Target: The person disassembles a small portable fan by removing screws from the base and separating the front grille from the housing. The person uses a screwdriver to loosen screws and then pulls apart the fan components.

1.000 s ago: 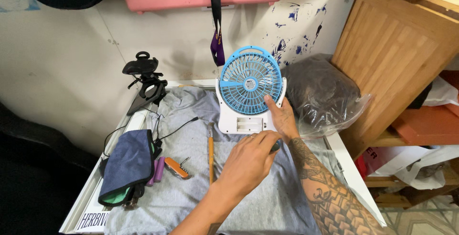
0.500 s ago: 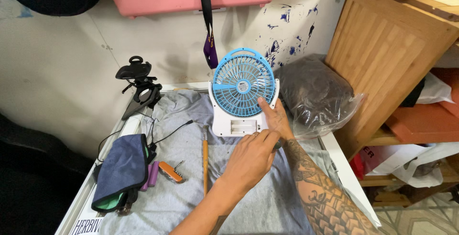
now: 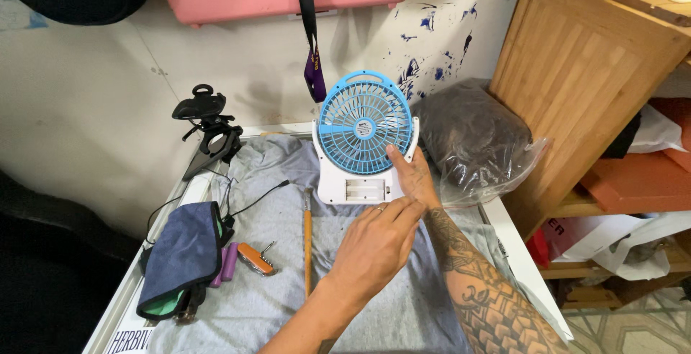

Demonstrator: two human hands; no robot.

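fan: small blue-and-white desk fan [image 3: 363,138], standing upright on the grey cloth [image 3: 288,267] at the back of the white table [image 3: 515,253], grille facing me. There's an open empty slot in the white base, low on the front.

right hand: my right hand [image 3: 414,177] is up against the fan's right side, thumb on the grille rim, the rest of the fingers tucked behind the housing as far as I can see. So it's gripping the fan and steadying it, not loose.

left hand: my left hand [image 3: 374,246] hovers just in front of the base, fingers loosely curled and pointing at the slot. Nothing in it, not touching the fan from what I can make out.

key relation: the slot sits just ahead of and slightly left of the left fingertips, and its long axis runs left-right across the base. The right hand is the one actually on the fan; the left is the nearer one to the slot.

other stuff: wooden pencil [image 3: 307,242] lying lengthwise left of my left hand, orange pocket knife [image 3: 257,258], two purple cells [image 3: 224,266] beside a blue pouch [image 3: 183,253], black clamp mount [image 3: 209,127] at the back left, clear bag of dark material [image 3: 475,141] just right of the fan.
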